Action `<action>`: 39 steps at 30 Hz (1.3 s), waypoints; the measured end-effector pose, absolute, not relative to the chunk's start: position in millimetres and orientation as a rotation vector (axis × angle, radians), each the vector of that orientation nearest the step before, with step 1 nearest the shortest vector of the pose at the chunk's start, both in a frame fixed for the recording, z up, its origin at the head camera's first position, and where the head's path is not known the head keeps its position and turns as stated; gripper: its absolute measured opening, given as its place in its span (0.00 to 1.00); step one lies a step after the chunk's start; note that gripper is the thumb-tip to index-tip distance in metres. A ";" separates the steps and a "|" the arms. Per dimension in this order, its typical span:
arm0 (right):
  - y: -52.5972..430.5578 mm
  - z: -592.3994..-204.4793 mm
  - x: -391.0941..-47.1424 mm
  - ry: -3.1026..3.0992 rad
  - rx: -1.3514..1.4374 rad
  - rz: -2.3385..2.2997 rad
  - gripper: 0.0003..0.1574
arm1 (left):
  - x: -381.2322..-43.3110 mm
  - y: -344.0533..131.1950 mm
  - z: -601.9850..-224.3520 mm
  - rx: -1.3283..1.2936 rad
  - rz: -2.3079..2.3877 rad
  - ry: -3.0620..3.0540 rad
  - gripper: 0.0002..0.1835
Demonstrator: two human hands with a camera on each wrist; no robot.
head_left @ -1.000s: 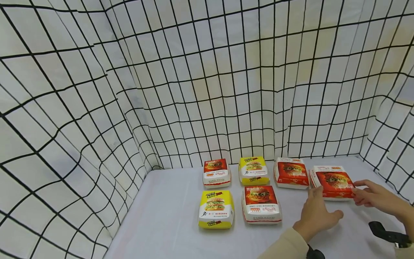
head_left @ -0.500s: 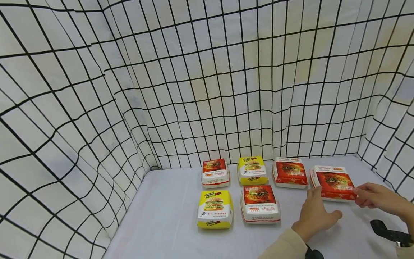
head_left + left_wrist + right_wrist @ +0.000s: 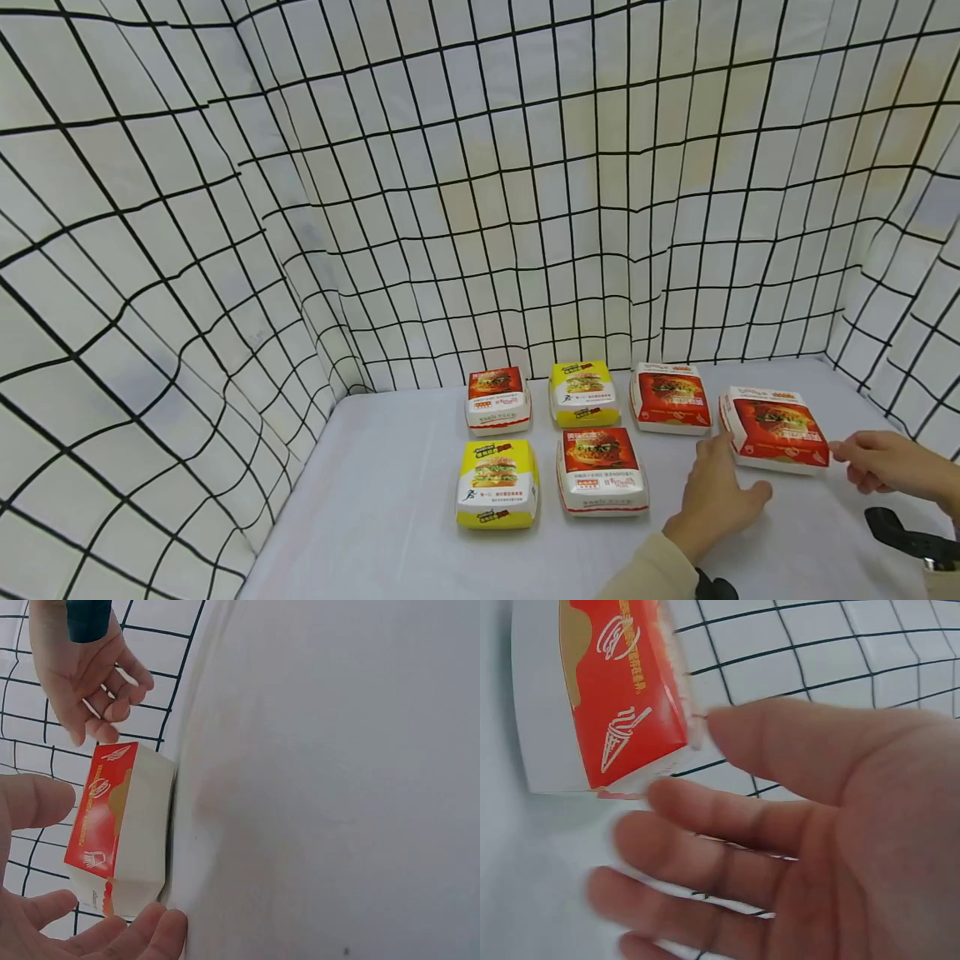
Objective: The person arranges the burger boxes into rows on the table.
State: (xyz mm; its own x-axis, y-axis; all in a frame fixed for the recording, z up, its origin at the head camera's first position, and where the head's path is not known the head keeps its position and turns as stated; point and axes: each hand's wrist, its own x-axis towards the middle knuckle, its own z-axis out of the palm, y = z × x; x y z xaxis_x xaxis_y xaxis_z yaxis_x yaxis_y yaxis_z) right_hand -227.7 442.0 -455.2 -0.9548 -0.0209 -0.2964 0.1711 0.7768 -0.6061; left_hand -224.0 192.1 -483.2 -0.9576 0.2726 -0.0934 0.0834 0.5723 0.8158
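Note:
A red-and-white burger box (image 3: 776,429) lies flat at the right end of the back row in the head view. My left hand (image 3: 716,500) is at its left front side, with relaxed fingers and the thumb spread away. Beyond its right front corner is my right hand (image 3: 892,467), thumb and fingers loosely apart. In the right wrist view, the thumb and index fingertip are by the end of the burger box (image 3: 634,712); whether they touch it I cannot tell. The left wrist view shows the box (image 3: 105,817) between both hands, neither gripping it.
Left of it in the back row are a red-and-white box (image 3: 671,400), a yellow box (image 3: 584,396) and a smaller red-and-white box (image 3: 498,402). In front lie another yellow box (image 3: 497,485) and red-and-white box (image 3: 602,472). Black-gridded white cloth (image 3: 480,208) walls the white table (image 3: 360,517).
The rightmost burger box has shifted slightly right and nearer, widening the gap to its neighbour. My left hand has drawn back a little leftward, and my right hand has moved slightly right.

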 end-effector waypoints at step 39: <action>433.7 -479.8 -246.5 2.644 0.043 -1.151 0.47 | -231.8 192.3 -487.1 0.491 1.376 2.661 0.31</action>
